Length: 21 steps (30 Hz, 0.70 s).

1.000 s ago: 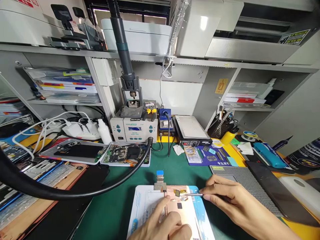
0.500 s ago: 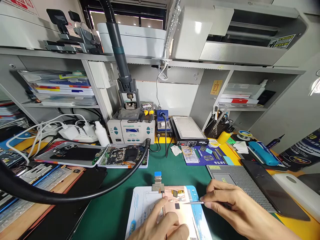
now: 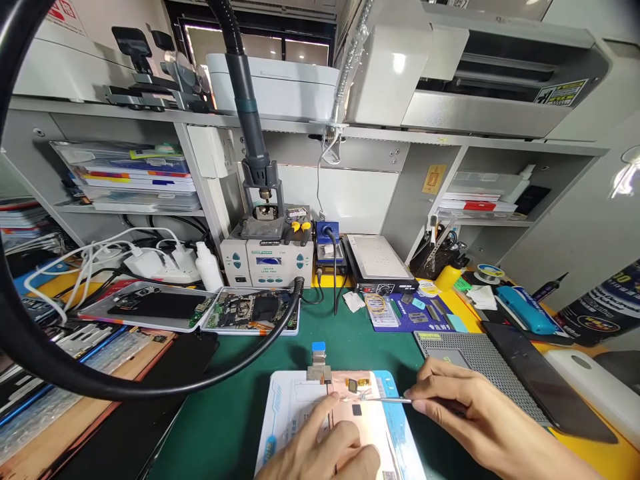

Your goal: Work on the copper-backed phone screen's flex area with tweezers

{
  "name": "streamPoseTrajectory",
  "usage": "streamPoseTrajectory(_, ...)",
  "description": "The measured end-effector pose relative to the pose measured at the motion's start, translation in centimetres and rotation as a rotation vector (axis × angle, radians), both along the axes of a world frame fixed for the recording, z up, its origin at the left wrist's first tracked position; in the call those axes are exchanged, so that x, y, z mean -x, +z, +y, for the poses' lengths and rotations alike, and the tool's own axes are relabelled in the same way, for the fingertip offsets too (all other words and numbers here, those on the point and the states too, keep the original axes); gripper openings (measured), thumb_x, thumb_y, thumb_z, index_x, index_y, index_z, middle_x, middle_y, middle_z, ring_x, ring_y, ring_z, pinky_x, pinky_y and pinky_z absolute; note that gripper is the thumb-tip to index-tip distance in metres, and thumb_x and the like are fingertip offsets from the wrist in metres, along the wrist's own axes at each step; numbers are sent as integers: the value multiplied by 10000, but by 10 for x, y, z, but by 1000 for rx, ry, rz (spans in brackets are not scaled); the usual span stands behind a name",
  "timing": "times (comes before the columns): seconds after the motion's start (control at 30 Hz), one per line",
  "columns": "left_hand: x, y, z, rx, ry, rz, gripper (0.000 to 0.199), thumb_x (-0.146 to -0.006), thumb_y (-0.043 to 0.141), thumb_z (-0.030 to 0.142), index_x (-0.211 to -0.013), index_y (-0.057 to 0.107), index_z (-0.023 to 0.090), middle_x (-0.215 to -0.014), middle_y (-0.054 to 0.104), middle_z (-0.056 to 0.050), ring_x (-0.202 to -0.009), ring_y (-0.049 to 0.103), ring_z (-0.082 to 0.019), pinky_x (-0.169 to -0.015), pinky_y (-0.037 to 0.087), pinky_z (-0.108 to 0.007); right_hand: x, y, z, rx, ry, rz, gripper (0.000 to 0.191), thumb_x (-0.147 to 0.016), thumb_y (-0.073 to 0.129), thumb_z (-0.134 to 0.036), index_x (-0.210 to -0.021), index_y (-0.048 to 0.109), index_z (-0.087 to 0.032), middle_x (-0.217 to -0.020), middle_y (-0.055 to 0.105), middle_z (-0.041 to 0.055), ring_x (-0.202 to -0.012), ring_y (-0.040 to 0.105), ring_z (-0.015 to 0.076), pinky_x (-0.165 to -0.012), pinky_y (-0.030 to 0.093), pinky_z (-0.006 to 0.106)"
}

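A copper-coloured flat panel (image 3: 367, 425), with a small black square and a short flex piece near its top, lies on a white-and-blue board (image 3: 277, 407). My left hand (image 3: 325, 447) rests on the panel, index finger stretched towards its top edge and the other fingers bent. Between the thumb and fingers of my right hand (image 3: 457, 410) is a thin silver metal tool (image 3: 393, 400), pointing left; its tip touches or hovers over the panel just below the flex piece. A metal clip (image 3: 319, 370) with a blue tab sits at the board's top edge.
A black cable (image 3: 225, 373) arcs over the left side of the green mat (image 3: 220, 433). Behind stand a grey rework station (image 3: 267, 263) and a flat heating plate (image 3: 377, 260). An opened device with circuit boards (image 3: 253, 310) lies left; a perforated grey pad (image 3: 495, 373) lies right.
My right hand has shifted slightly; the tool's tip has moved up and left over the panel, nearer the flex piece. My left hand stays on the panel. The view has shifted a little.
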<state>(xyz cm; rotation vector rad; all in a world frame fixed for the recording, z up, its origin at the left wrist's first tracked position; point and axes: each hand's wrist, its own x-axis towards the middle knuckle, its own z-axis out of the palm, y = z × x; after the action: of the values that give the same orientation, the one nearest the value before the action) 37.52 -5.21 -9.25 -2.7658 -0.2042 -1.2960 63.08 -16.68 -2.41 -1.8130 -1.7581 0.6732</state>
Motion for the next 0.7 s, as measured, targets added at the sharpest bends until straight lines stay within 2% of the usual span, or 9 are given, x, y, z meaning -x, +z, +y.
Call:
streamPoseTrajectory(0.13,-1,1,2,-50,4,-7,256,-1018,614,308,-795,518,227,-704,537,41,-745,694,-145,-966,646,-306,2,1,6,61,-17,29,332,-1094,534,-504,-1026,771,-281,-1036,723,38,-975,698,230,-895,550,344)
streamPoseTrajectory(0.27,-3,0,2,-82,4,-24,319,-1052,579,366,-772,522,224,-707,535,29,-744,672,-153,-961,649,-321,7,1,16,97,-14,29,364,-1110,499,-506,-998,760,-280,-999,688,18,-932,665,203,-855,515,333)
streamPoseTrajectory(0.43,-2,-3,2,-72,4,-6,348,-1037,619,460,-796,522,228,-729,548,32,-774,663,-157,-979,636,-322,6,0,17,96,18,25,345,-1121,487,-480,-1010,744,-277,-1006,684,16,-935,662,198,-860,510,333)
streamPoseTrajectory(0.57,0,-5,1,-78,6,3,313,-1051,592,420,-812,527,229,-746,546,26,-774,653,-156,-970,630,-317,5,1,19,69,44,9,322,-1126,482,-450,-1035,737,-276,-1034,683,22,-956,671,197,-871,519,329)
streamPoseTrajectory(0.7,1,-3,1,-59,1,16,267,-1006,658,394,-833,537,232,-763,547,27,-836,670,-171,-980,620,-313,5,4,22,81,46,-2,357,-1126,473,-464,-1011,749,-269,-1027,680,30,-942,672,197,-853,520,326)
